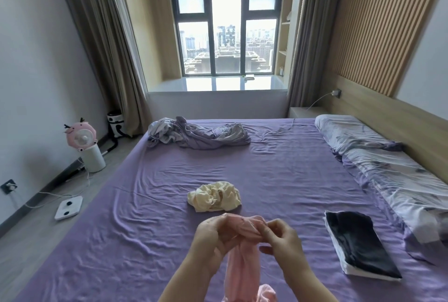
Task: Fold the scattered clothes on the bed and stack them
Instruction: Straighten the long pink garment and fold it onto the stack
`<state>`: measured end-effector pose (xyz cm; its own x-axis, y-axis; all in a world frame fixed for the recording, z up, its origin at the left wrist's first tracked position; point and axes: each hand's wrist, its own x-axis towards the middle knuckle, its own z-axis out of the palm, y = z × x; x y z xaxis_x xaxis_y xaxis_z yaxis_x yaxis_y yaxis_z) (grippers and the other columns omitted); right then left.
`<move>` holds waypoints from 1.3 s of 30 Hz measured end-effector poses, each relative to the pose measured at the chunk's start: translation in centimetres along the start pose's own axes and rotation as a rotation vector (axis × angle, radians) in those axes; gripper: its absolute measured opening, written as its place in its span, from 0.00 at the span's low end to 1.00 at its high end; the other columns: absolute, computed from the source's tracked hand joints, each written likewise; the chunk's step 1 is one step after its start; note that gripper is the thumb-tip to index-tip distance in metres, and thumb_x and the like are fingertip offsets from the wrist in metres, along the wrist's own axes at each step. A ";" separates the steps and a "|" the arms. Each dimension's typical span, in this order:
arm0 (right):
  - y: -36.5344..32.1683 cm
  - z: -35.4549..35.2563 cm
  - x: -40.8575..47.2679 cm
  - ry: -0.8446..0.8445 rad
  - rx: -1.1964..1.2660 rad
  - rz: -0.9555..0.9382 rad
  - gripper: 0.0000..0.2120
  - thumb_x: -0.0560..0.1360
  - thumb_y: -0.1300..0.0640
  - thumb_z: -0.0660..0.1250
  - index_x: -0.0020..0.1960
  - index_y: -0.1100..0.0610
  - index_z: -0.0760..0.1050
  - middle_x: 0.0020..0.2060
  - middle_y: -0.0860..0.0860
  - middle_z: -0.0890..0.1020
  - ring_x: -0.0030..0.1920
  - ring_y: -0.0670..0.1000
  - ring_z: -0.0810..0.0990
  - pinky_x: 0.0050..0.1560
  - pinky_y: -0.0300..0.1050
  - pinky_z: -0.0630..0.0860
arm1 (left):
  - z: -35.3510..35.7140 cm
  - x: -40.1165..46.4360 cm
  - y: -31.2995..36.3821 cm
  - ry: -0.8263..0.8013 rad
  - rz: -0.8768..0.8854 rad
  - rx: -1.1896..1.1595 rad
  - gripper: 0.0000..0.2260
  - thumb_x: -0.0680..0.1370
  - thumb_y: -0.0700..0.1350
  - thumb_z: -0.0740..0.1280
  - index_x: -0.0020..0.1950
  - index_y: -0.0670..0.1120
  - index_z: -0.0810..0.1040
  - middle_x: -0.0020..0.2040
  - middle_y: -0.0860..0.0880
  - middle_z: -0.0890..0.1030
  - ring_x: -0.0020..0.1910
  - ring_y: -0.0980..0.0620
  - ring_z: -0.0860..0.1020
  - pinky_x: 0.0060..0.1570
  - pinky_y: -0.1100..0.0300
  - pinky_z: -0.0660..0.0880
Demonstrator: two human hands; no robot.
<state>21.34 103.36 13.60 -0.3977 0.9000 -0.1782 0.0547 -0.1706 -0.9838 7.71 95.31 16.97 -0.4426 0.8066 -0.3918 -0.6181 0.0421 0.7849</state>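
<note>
2 hands' fingers [264,230] around pink garment [242,265]

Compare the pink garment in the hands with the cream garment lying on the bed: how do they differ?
The pink garment is lifted off the bed, gripped at its top by the left hand and the right hand; the cream garment lies untouched on the purple sheet. The pink one hangs long and narrow; the cream one sits in a low, crumpled heap. The cream one lies farther from the person. Neither is folded yet.
</note>
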 end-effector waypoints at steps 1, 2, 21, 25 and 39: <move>0.3 0.1 0.1 -0.006 0.062 0.066 0.07 0.74 0.60 0.69 0.42 0.64 0.75 0.35 0.57 0.80 0.34 0.50 0.81 0.32 0.43 0.79 | 0.2 0.0 0.0 -0.032 -0.041 -0.046 0.17 0.81 0.38 0.55 0.42 0.31 0.79 0.39 0.33 0.82 0.35 0.41 0.83 0.34 0.52 0.81; 0.5 0.2 0.2 -0.017 0.135 0.124 0.06 0.74 0.61 0.69 0.43 0.65 0.75 0.36 0.58 0.81 0.34 0.51 0.81 0.32 0.44 0.79 | 0.4 0.0 -0.1 -0.060 -0.086 -0.089 0.18 0.81 0.40 0.54 0.45 0.29 0.78 0.43 0.31 0.82 0.40 0.39 0.83 0.39 0.49 0.81; -0.3 1.4 0.7 -0.001 -0.086 -0.093 0.07 0.74 0.60 0.70 0.43 0.58 0.71 0.33 0.54 0.79 0.33 0.48 0.75 0.36 0.42 0.70 | -0.6 1.2 0.8 -0.163 -0.195 -0.181 0.21 0.81 0.44 0.54 0.48 0.27 0.79 0.46 0.31 0.81 0.41 0.39 0.83 0.41 0.51 0.81; -0.8 1.6 -0.1 -0.008 -0.381 -0.291 0.11 0.73 0.66 0.66 0.41 0.50 0.72 0.37 0.48 0.79 0.35 0.43 0.77 0.37 0.35 0.72 | 0.2 1.2 0.7 -0.133 -0.188 -0.229 0.21 0.83 0.44 0.53 0.53 0.27 0.75 0.45 0.31 0.80 0.40 0.38 0.82 0.39 0.51 0.81; -3.8 1.0 -0.1 0.038 -0.229 -0.416 0.11 0.72 0.65 0.70 0.40 0.50 0.77 0.36 0.48 0.82 0.38 0.43 0.80 0.41 0.33 0.74 | -1.1 2.3 -0.3 0.201 0.235 0.584 0.11 0.73 0.46 0.72 0.51 0.44 0.75 0.45 0.47 0.79 0.44 0.52 0.77 0.46 0.59 0.75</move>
<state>20.20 103.54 17.37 -0.3949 0.8880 0.2357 0.1000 0.2966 -0.9498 6.16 96.53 15.33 -0.6703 0.7099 -0.2161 -0.0611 0.2374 0.9695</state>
